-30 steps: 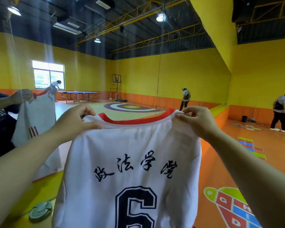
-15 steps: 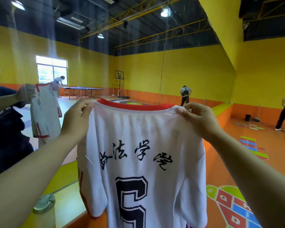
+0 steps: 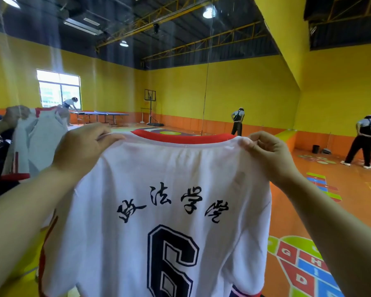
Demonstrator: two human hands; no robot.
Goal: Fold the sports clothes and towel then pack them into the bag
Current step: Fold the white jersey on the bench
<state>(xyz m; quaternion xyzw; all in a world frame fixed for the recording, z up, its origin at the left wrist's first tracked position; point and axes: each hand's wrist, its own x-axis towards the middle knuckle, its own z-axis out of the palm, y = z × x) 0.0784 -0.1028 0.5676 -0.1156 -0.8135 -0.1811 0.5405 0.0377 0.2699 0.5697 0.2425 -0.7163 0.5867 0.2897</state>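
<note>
Below left grip (image 3: pixel 81 149) and right grip (image 3: pixel 266 156) | jersey (image 3: pixel 171 176) hangs | both pinch its shoulders

Jersey (image 3: pixel 159 179), white back: I read one row of four black brush characters, the middle two 法学, the outer two unclear to me. Under that row, a large dark 6. Floor grid (image 3: pixel 298 269), low right of jersey: tile letters G, H, D.

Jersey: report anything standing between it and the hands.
Nothing visible does. The left hand and right hand each pinch the jersey directly at a shoulder, holding it up in the air.
</note>
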